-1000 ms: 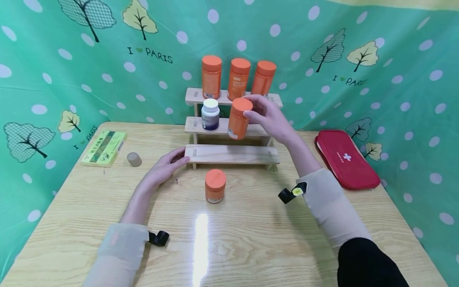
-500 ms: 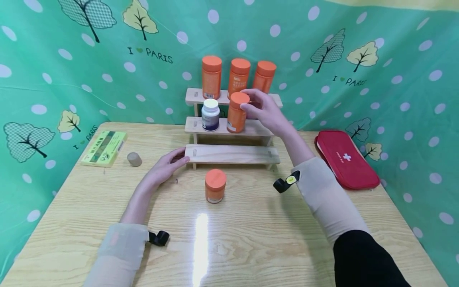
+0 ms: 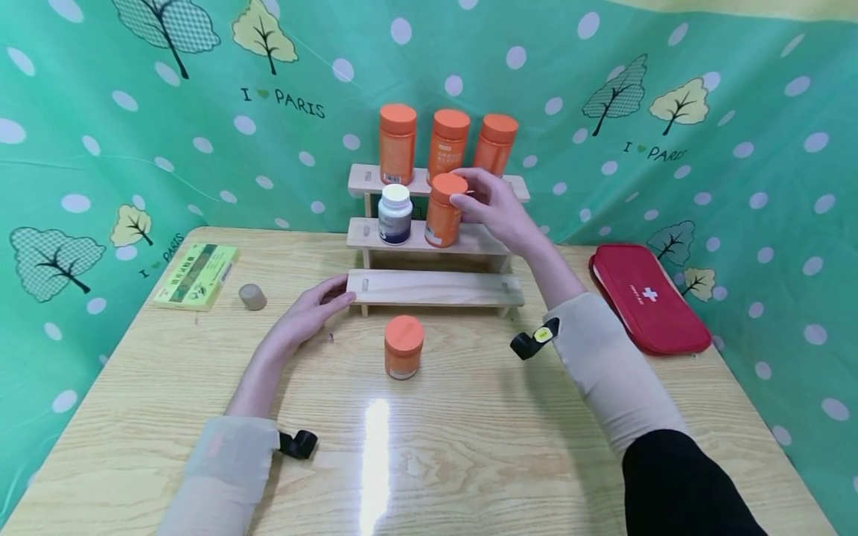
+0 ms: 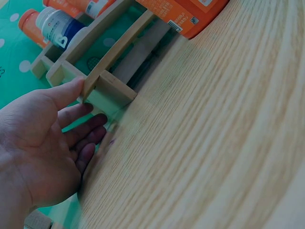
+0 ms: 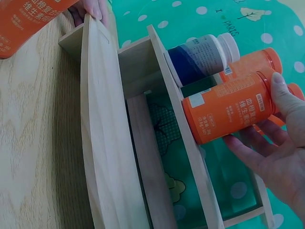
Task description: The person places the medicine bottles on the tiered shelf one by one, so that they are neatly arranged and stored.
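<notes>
My right hand point(image 3: 501, 212) holds an orange vitamin bottle point(image 3: 442, 223), thumb and fingers around its upper part near the cap. It stands upright on the middle tier of a three-tier wooden display rack point(image 3: 436, 289), right of a white-capped bottle with a dark blue label point(image 3: 394, 222). At the rack's lower left end, my left hand point(image 3: 304, 316) grips the bottom board. In the left wrist view the thumb point(image 4: 71, 90) presses the board's end, the other fingers curling below it. Another orange vitamin bottle point(image 3: 404, 348) stands on the table before the rack.
Three orange bottles point(image 3: 397, 145) line the top tier. Left on the table lie a green-yellow box point(image 3: 196, 277) and a small grey-brown cylinder point(image 3: 252, 297). A red first-aid pouch point(image 3: 649, 298) lies at the right. Behind hangs a green patterned cloth point(image 3: 322, 149).
My right hand has moved the orange vitamin bottle up and back from in front of the middle tier onto it, over the first half second; since then it stays there. My left hand has not moved.
</notes>
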Demonstrator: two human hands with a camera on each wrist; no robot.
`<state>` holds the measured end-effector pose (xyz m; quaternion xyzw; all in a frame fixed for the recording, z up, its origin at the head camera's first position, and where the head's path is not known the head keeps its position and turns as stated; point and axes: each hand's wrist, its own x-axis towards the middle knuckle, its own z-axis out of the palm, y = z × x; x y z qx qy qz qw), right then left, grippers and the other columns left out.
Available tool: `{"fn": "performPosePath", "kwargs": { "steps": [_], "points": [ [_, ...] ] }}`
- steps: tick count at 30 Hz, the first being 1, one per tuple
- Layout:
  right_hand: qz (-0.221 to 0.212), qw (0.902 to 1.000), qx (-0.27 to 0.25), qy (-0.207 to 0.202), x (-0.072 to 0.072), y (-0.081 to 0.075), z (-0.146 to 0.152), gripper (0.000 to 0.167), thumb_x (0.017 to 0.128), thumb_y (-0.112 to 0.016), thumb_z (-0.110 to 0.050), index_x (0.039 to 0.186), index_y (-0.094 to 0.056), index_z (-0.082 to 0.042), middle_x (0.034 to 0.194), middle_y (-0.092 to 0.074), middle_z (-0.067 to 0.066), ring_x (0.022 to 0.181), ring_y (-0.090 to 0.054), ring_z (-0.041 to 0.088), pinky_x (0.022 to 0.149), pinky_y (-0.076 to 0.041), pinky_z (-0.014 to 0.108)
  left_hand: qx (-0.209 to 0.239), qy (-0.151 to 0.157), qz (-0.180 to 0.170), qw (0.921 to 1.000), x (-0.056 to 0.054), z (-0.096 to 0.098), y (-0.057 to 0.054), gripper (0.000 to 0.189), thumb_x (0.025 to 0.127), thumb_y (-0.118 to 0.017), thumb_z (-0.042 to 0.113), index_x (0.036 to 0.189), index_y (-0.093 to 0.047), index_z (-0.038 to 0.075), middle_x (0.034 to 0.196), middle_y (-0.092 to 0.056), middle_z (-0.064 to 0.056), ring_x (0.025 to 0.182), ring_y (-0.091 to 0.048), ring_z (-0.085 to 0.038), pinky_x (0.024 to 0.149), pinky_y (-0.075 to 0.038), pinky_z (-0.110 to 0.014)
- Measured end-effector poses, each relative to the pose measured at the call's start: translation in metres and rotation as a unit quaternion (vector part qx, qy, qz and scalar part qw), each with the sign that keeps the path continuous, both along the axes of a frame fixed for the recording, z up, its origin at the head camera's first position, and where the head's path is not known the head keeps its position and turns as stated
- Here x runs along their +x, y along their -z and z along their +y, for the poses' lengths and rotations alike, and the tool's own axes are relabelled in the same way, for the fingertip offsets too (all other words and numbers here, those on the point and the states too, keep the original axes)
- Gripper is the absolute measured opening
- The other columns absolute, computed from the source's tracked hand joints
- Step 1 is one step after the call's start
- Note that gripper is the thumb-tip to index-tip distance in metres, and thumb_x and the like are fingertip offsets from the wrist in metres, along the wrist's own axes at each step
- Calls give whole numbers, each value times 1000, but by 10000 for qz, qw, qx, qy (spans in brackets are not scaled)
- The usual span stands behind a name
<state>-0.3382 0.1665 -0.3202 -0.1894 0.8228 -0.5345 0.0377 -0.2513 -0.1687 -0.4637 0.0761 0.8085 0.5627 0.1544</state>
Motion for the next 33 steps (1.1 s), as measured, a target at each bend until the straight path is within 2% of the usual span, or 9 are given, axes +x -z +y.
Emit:
{"fn": "performPosePath", "kwargs": {
  "steps": [24,29,33],
  "points": [
    [220,9994,10,286,1,8,-1,54,98,-71,-31,148,-53,-23,145,-60,4,131,-60,20,107,-56,42,6,-11,36,10000,0,-1,-1,75,105,-56,43,164,-24,11,168,-31,-19,156,-29,-38,129,-24,-54],
    [387,9970,-423,520,13,15,2,56,97,-73,-29,149,-53,-21,144,-61,6,129,-61,21,109,-54,39,-1,-7,28,10000,1,-1,0,74,105,-56,44,164,-25,12,168,-32,-18,156,-29,-38,129,-24,-55],
    [454,9911,-978,786,30,26,5,56,97,-73,-24,149,-52,-16,141,-61,11,126,-62,23,103,-57,33,32,5,48,10000,1,0,0,74,105,-57,43,164,-25,11,168,-32,-18,155,-30,-38,129,-24,-54]
  ]
}}
